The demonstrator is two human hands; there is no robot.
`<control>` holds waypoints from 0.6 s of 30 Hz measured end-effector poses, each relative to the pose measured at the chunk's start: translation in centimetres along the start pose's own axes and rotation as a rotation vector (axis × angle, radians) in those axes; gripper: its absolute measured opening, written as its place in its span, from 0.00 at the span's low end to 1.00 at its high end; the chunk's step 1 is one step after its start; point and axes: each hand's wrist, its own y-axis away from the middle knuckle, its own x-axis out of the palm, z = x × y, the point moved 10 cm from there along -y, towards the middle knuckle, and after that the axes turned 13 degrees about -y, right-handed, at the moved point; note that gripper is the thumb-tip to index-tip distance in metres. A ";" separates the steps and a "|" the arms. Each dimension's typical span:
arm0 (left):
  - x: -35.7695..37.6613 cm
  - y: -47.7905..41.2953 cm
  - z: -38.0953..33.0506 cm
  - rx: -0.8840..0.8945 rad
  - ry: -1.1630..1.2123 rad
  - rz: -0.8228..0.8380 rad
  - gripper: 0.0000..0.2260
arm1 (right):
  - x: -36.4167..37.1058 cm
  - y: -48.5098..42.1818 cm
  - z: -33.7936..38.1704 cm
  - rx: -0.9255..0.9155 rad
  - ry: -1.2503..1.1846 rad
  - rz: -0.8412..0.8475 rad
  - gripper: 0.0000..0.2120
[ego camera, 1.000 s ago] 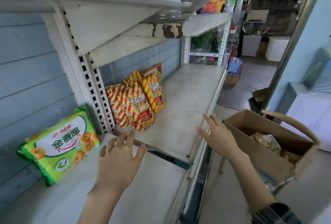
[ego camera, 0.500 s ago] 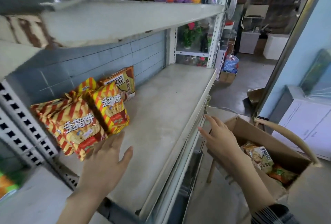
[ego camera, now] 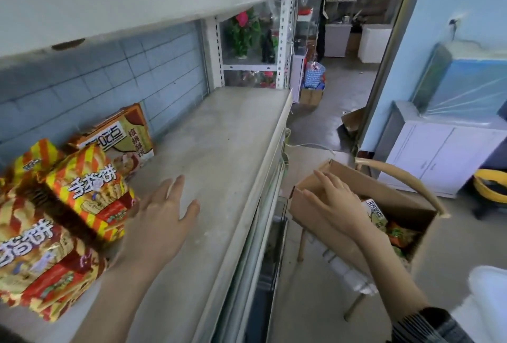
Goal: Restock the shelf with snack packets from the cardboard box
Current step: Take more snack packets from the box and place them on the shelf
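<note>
Over box (ego camera: pixel 395 194), our right hand (ego camera: pixel 334 200) spread, empty; left hand (ego camera: pixel 162 222) flat by packets (ego camera: pixel 87 191). We risk nudging leaning packets over.

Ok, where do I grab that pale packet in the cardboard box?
Pinch its top edge, coming straight down from above. The pale packet stands roughly upright by the near wall of the cardboard box, which is open only at the top.

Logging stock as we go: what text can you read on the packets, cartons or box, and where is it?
"手指饼": rear striped packet, white characters.
"指饼": front striped packet, start cut off by the frame edge.
Orange carton at the wall: large characters, too blurred to read.
Pale packet in the cardboard box: print too blurred.
</note>
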 end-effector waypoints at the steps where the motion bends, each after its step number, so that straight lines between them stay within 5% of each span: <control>1: 0.2 -0.5 -0.6 0.016 -0.019 0.001 0.27 | -0.2 0.0 -0.7 0.000 0.016 -0.010 0.32; 18: 2.9 -11.7 -14.6 0.062 -0.097 0.029 0.30 | -3.3 -11.5 -18.1 0.140 0.081 0.074 0.36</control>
